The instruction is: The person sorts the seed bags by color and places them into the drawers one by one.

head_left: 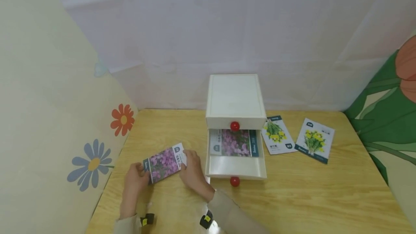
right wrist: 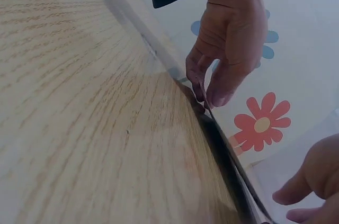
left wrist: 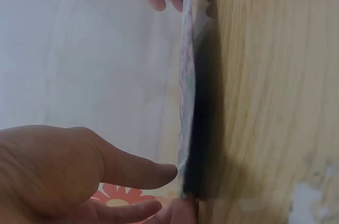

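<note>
A seed packet (head_left: 164,164) printed with purple flowers is held nearly level, close over the wooden table, left of a small white drawer box. My left hand (head_left: 134,180) pinches its dark-banded left end between thumb and fingers. At the white right end, my right hand (head_left: 194,173) pinches the other edge. Seen edge-on in the left wrist view, the packet (left wrist: 187,75) runs between both hands, its dark shadow under it. The right wrist view shows the left hand's (right wrist: 228,41) thumb on top of the packet and fingers below.
The white drawer box (head_left: 236,95) has its lower drawer (head_left: 237,167) pulled out, holding another purple-flower packet (head_left: 235,142). Red knobs mark both drawers. Two yellow-flower packets (head_left: 278,134) (head_left: 314,140) lie right of the box. A white cloth (head_left: 169,39) hangs behind the table (head_left: 299,198).
</note>
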A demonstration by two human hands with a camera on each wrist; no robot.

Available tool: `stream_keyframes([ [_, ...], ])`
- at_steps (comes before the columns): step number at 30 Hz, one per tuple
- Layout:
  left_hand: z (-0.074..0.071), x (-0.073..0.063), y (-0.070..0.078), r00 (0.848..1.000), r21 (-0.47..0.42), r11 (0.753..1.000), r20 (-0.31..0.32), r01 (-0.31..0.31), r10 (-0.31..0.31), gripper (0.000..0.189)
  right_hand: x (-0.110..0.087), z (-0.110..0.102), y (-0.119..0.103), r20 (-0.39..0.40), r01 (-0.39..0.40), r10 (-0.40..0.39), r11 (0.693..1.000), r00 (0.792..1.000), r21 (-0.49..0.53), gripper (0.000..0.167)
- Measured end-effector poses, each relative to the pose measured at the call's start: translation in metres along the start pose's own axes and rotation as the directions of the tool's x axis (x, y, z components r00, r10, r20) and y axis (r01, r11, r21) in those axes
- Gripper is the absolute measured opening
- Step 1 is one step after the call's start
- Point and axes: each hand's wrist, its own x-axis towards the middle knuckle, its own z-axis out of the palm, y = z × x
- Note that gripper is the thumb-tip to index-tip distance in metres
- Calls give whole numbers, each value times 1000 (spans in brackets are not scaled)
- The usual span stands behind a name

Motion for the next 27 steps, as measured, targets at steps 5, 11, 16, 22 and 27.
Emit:
stream_keyframes([
  [5,-5,-1,-8,1000,-48,999,-10,10,-11,61,0,-2,-1,-8,35,-34,999,999,14,47],
  [11,-13,-2,-15,1000,-34,999,-13,11,-12,57,-1,-3,-4,-27,55,-55,998,998,31,44],
  [16,-18,-2,-18,1000,-31,1000,-12,1,-1,49,-1,-6,-9,-13,29,-28,996,1000,87,43],
  [22,-24,-3,-18,999,-66,998,-25,-26,24,44,-2,-10,-17,27,-17,12,981,1000,191,41],
  [27,-33,-6,-15,999,-92,995,-33,-31,28,42,-3,-13,-23,36,4,-14,965,999,263,34],
])
